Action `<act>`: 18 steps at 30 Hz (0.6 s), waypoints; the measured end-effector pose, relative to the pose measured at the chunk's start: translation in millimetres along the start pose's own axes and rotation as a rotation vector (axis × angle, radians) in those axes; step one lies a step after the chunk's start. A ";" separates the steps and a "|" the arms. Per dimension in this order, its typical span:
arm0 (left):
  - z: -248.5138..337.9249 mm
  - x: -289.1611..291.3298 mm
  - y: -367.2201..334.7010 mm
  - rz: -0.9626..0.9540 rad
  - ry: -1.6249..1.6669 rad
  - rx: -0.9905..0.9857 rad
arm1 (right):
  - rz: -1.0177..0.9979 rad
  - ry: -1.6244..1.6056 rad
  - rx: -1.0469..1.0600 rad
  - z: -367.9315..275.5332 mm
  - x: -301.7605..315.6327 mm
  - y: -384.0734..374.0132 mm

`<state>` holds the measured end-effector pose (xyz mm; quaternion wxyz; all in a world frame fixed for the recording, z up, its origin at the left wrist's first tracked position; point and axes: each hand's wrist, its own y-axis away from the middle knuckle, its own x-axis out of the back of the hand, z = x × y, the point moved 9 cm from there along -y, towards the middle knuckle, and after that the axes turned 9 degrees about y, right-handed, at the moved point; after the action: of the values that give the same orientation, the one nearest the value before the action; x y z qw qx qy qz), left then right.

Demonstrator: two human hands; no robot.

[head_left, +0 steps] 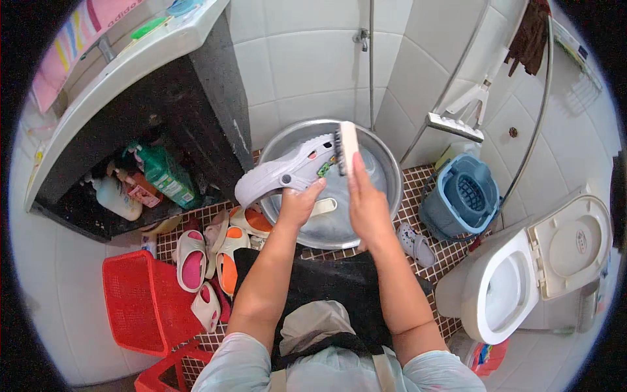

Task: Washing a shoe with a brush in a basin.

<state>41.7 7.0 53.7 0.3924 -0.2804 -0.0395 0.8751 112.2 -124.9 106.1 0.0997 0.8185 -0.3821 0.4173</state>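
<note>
My left hand (300,204) grips a pale lilac clog (274,178) by its side, tilted over a round metal basin (396,163). Dark vent holes and a small green ornament show on the clog. In my right hand (366,202) is a scrub brush (350,147) with a cream back and dark bristles. The bristles face left, against or very close to the clog's front end; contact cannot be made out. Inside the basin, which holds cloudy water, a pale oblong piece (323,208) with a rounded end shows beside my left hand.
Another pale clog (417,245) lies right of the basin, below a blue mop bucket (460,196). A toilet (503,287) with its lid up stands at right. At left are several sandals (191,260), a red basket (130,304) and a green bottle (166,173) in a dark cabinet.
</note>
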 end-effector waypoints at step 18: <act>5.8 -3.9 -3.0 -0.053 -0.329 -0.115 | -0.101 0.137 0.030 -7.8 -11.9 -15.4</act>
<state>42.7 7.2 61.2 0.3868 -0.1542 -0.1605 0.8949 114.1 -104.1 104.4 0.1344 0.8075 -0.3265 0.4726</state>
